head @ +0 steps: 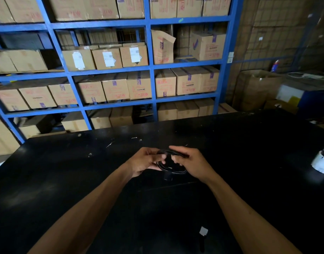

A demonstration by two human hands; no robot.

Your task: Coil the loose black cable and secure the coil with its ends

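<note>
The black cable (pixel 173 168) is wound into a small coil held between both hands above the black table (pixel 66 171). My left hand (pixel 145 161) grips the coil's left side with the fingers curled around the loops. My right hand (pixel 189 161) pinches the top right of the coil, thumb and fingers over a strand. A dark plug end (pixel 168 176) hangs just below the coil. The cable is hard to tell apart from the dark tabletop.
A white tape roll (pixel 322 162) stands at the table's right edge. A small white scrap (pixel 203 231) lies near the front. Blue shelving (pixel 150 70) stacked with cardboard boxes rises behind the table, and more boxes stand at the right.
</note>
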